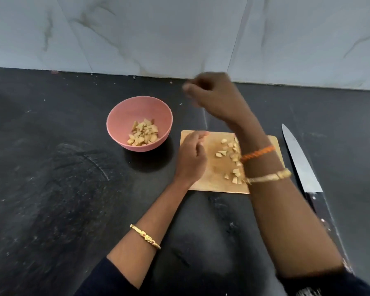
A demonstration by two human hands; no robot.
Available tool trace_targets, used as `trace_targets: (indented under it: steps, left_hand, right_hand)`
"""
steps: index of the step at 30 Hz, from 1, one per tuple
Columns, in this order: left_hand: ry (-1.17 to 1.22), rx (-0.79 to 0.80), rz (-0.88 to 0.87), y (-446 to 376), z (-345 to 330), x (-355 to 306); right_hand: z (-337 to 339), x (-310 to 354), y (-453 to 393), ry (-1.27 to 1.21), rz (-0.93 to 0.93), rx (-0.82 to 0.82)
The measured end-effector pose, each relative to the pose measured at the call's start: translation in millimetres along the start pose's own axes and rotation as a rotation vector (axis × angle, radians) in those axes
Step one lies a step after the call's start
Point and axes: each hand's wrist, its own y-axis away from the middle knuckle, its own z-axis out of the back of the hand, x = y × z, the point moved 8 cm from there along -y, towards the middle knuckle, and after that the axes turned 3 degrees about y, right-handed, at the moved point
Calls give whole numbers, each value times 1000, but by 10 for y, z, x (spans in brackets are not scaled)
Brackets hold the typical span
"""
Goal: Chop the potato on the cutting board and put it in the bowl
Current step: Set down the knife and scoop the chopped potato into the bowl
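Observation:
A pink bowl (120, 112) on the dark counter holds a heap of chopped potato pieces (143, 133). To its right lies a small wooden cutting board (214, 180) with more potato pieces (230, 151) scattered over its right half. My left hand (191, 157) rests on the board's left side, fingers loosely curled, with nothing seen in it. My right hand (216, 97) hangs in the air beyond the board, up and to the right of the bowl. It is motion-blurred with curled fingers, and whether it holds anything is unclear. My right forearm hides part of the board.
A large kitchen knife (299, 161) lies on the counter right of the board, tip pointing away from me. A marbled tile wall (179, 35) rises behind the black counter (51, 189).

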Motion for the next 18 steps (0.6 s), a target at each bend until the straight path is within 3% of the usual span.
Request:
trace_targets:
  steps: [3,6,12,18]
  left_hand:
    - [78,-73,26,73,33,16]
    - [168,-98,66,135,16,49]
    - [268,-85,141,124,-70,131]
    - [211,-114,73,146,-14,104]
  right_hand:
    - [294,-681,680,175,-171,-167]
    - [36,-1217,1258,267,-336,-99]
    - [-365,-1390,1402,534,-333,-153]
    - [-387,-1382,871,451,-194,-185]
